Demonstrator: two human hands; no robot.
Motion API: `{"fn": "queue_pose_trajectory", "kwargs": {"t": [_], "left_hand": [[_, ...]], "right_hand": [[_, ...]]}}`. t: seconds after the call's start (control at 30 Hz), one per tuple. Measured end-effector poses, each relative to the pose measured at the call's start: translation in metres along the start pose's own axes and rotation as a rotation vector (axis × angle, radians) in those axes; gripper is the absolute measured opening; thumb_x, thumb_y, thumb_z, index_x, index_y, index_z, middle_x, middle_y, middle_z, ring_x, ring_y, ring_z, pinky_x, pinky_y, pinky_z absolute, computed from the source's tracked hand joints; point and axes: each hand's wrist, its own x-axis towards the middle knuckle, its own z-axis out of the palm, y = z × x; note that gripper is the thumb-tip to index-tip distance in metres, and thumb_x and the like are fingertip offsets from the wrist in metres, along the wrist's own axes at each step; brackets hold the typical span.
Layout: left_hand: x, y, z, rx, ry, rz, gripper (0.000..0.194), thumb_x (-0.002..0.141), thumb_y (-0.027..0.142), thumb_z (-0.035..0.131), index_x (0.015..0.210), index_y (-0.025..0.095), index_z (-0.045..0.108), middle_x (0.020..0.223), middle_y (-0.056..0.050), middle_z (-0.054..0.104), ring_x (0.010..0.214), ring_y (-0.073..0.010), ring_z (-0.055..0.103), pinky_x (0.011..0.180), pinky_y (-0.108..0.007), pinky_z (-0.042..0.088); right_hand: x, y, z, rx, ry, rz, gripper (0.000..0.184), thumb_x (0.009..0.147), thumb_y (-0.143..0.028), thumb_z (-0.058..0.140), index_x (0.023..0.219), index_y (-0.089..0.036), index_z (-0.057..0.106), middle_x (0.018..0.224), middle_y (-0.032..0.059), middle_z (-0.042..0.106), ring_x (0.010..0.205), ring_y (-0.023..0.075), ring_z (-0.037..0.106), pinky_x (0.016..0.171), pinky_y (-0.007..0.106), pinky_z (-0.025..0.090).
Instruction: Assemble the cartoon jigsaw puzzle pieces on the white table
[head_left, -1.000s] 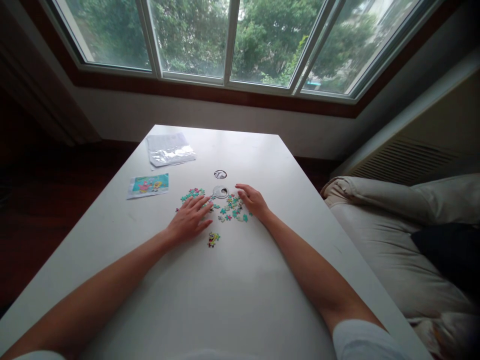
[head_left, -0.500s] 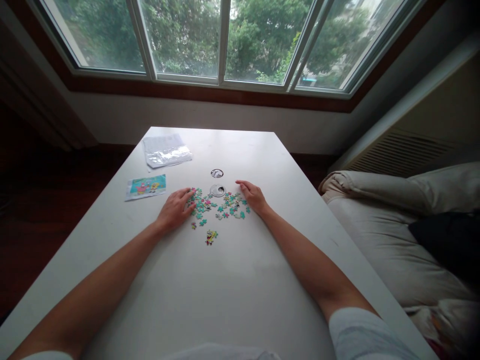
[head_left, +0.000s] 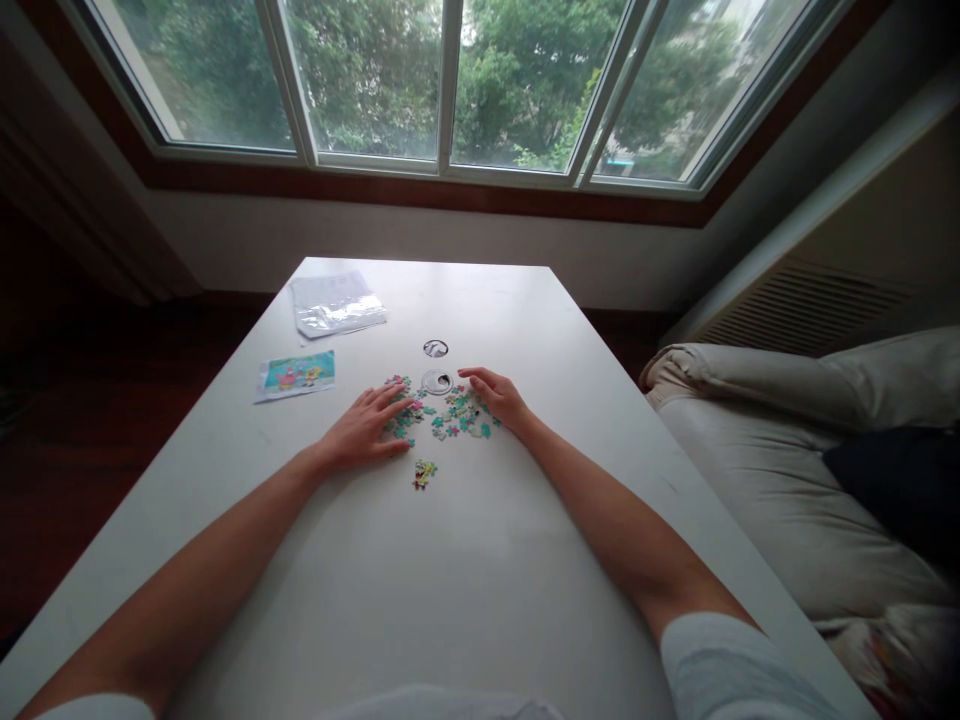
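Note:
Several small teal and pink jigsaw pieces (head_left: pixel 448 414) lie scattered in the middle of a white table (head_left: pixel 480 600). My left hand (head_left: pixel 365 431) lies flat on the left part of the pile, fingers stretched out and open. My right hand (head_left: pixel 496 397) rests at the pile's right edge, fingers slightly curved and open, touching the pieces. A small joined yellow cluster (head_left: pixel 424 472) lies apart, nearer to me. Neither hand holds a piece that I can see.
A printed reference picture (head_left: pixel 296 374) lies at the left, a clear plastic bag (head_left: pixel 337 302) beyond it. A round cable hole (head_left: pixel 435 348) and its loose cover (head_left: pixel 436 381) sit just behind the pieces. A cushioned sofa (head_left: pixel 795 480) runs along the table's right edge.
My left hand slid left off the pile, then came back right onto it. My right hand edged slightly inward, and the pieces are bunched closer together.

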Motion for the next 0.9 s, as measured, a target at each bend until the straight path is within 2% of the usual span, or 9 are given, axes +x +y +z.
{"fn": "queue_pose_trajectory", "kwargs": {"t": [0.13, 0.33, 0.5, 0.7, 0.9], "left_hand": [[0.001, 0.000, 0.003, 0.013, 0.005, -0.011, 0.067, 0.096, 0.057, 0.053, 0.155, 0.028, 0.038, 0.166, -0.009, 0.029, 0.152, -0.0302, 0.027, 0.125, -0.052, 0.023], [0.003, -0.003, 0.007, 0.020, 0.068, -0.045, 0.053, 0.103, 0.046, 0.043, 0.151, 0.025, 0.044, 0.162, -0.008, 0.037, 0.150, -0.0273, 0.031, 0.124, -0.049, 0.027], [0.001, -0.002, 0.002, 0.004, 0.095, -0.068, 0.058, 0.100, 0.051, 0.049, 0.152, 0.026, 0.044, 0.161, -0.009, 0.038, 0.149, -0.0294, 0.033, 0.123, -0.051, 0.028], [-0.001, 0.001, -0.007, -0.026, 0.003, 0.056, 0.076, 0.091, 0.061, 0.060, 0.157, 0.031, 0.036, 0.165, -0.007, 0.030, 0.152, -0.0315, 0.026, 0.124, -0.050, 0.027], [0.003, 0.001, 0.001, 0.003, 0.065, -0.002, 0.057, 0.100, 0.047, 0.050, 0.153, 0.026, 0.043, 0.161, -0.009, 0.039, 0.148, -0.0295, 0.034, 0.123, -0.051, 0.030]], "right_hand": [[0.001, 0.006, -0.002, -0.110, 0.094, 0.023, 0.037, 0.099, -0.049, 0.047, 0.110, -0.025, 0.073, 0.112, 0.0039, 0.076, 0.105, 0.0226, 0.070, 0.100, 0.040, 0.053], [0.002, 0.008, 0.000, -0.168, 0.086, -0.003, 0.034, 0.098, -0.046, 0.049, 0.108, -0.024, 0.074, 0.110, 0.0043, 0.076, 0.099, 0.0213, 0.070, 0.093, 0.036, 0.054], [0.002, 0.010, 0.001, -0.177, 0.076, -0.011, 0.034, 0.097, -0.045, 0.050, 0.109, -0.023, 0.074, 0.109, 0.0055, 0.076, 0.095, 0.0207, 0.069, 0.088, 0.035, 0.054], [0.001, 0.009, 0.001, -0.184, 0.061, -0.027, 0.034, 0.097, -0.044, 0.050, 0.108, -0.022, 0.074, 0.111, 0.0061, 0.075, 0.092, 0.0198, 0.068, 0.085, 0.033, 0.053], [0.001, 0.007, 0.001, -0.176, 0.053, -0.033, 0.034, 0.096, -0.043, 0.051, 0.108, -0.022, 0.074, 0.112, 0.0066, 0.075, 0.091, 0.0198, 0.068, 0.084, 0.033, 0.053]]}}
